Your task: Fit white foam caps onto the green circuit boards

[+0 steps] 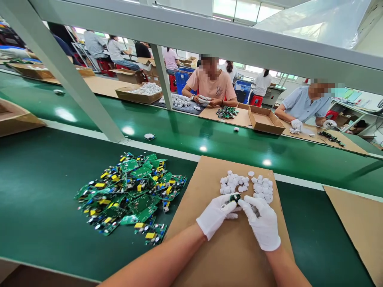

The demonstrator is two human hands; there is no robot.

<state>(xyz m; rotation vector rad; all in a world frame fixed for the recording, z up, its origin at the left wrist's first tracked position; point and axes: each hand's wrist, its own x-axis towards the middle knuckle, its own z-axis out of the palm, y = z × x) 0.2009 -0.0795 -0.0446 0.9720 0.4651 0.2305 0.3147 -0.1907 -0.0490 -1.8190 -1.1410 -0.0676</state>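
My left hand (216, 215), in a white glove, is closed around a small dark green circuit board (235, 198) above a cardboard sheet (209, 259). Close by on its right, my gloved right hand (263, 223) has its fingers bent and brought together by the board's edge. Whatever lies between those fingertips is too small to make out. Just beyond my hands sit small white plastic parts, in a loose cluster (231, 182) and in tight rows (263, 188). To the left is a large pile of green circuit boards (131, 195) with yellow and blue components.
A green conveyor belt (185, 131) runs across beyond a pale rail, carrying a few small parts. A slanted metal post (74, 71) and an overhead beam (179, 28) frame the view. Two co-workers sit opposite. Another cardboard sheet (359, 227) lies at right, a cardboard box (20, 117) at left.
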